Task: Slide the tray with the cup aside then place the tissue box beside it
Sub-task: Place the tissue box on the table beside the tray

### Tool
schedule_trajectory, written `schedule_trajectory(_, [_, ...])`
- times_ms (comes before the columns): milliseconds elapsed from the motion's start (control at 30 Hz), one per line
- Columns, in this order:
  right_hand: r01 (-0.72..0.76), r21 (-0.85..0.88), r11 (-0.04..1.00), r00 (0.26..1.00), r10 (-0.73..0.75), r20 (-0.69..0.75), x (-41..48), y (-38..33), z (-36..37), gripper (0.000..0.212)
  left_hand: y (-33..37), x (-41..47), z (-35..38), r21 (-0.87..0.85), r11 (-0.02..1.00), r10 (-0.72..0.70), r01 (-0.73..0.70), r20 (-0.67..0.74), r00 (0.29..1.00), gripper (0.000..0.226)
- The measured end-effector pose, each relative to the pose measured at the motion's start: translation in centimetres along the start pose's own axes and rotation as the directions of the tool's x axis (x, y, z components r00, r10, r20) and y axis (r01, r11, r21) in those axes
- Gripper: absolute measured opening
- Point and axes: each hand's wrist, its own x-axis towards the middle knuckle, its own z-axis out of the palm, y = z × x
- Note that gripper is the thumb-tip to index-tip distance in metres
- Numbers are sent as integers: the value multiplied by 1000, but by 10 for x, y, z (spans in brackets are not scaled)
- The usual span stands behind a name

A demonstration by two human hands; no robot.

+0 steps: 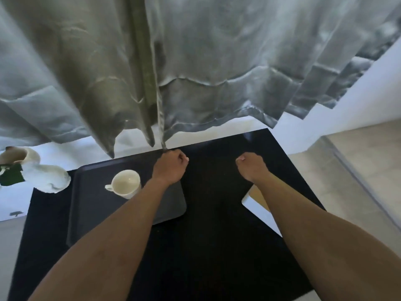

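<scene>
A dark tray [91,205] lies on the left part of a black table top [212,235]. On the tray stands a white cup [127,183], its handle pointing left. Left of the tray sits a white tissue box [13,198] with a green patch and a tissue [50,178] bunched out of its top, touching the tray's far left corner. My left hand [170,168] is a closed fist over the tray's far right corner; I see no grip on the rim. My right hand [251,168] is a closed fist above the bare table top, holding nothing.
A grey curtain [195,72] hangs down to the table's far edge, just above my left hand. A flat white and wood-coloured item [252,202] lies partly under my right forearm. A pale roll-like object [18,156] stands behind the tissue box. Tiled floor [358,181] is at the right.
</scene>
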Motion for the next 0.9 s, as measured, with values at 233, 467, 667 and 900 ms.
schedule_trajectory(233, [-167, 19, 986, 977, 168, -131, -2, 109, -49, 27, 90, 9, 67, 62, 998, -17, 3, 226, 974, 37])
schedule_trajectory(467, [-325, 242, 914, 921, 364, -137, -23, 188, -57, 39, 147, 6, 125, 49, 998, -60, 43, 433, 899, 59])
schedule_trajectory(667, [-487, 399, 777, 853, 522, 23, -47, 240, -48, 63, 173, -3, 172, 103, 992, -121, 79, 523, 844, 79])
schedule_trajectory(900, [-616, 620, 486, 770, 539, 343, -72, 262, -25, 90, 180, -17, 198, 63, 987, -158, 147, 541, 826, 75])
